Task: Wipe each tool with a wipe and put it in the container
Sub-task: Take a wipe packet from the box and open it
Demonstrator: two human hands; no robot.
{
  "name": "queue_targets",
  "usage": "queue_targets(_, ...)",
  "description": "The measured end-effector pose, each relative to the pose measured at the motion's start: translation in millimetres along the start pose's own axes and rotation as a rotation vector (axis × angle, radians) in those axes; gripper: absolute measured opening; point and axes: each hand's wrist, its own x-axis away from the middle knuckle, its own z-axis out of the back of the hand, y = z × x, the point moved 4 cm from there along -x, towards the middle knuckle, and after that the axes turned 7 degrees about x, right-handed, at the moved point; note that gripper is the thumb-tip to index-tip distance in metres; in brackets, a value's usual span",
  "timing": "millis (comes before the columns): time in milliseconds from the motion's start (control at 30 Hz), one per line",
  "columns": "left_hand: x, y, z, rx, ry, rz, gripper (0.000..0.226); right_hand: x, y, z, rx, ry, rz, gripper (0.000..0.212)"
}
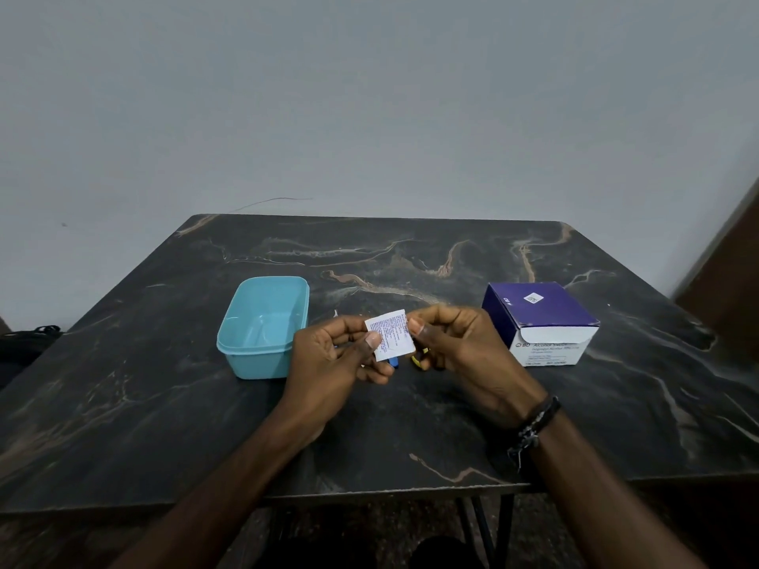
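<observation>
Toward the left edge of the table (164, 404) stands the blue container (263, 328), with nothing visible inside it. Just right of it the left hand (336, 359) pinches the left edge of the wipe packet (390, 335) — thumb over fingers — and the right hand (460, 347) pinches its right edge. The packet is held flat between them, level with both, apparently ready for tearing. Tool parts (419, 359) peek out beneath, mostly hidden. The swab box (542, 322) sits toward the right edge.
</observation>
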Motion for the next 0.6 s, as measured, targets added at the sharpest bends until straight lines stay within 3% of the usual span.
queue_targets(333,1.0,0.5,-1.1,0.016,-0.012,0.004,0.012,-0.2,-1.5,-3.7,-0.107,-0.055,0.010,0.016)
queue_targets(600,3.7,2.9,-2.8,-0.013,0.008,-0.045,0.014,0.7,-4.5,-1.7,0.116,0.061,0.103,0.009)
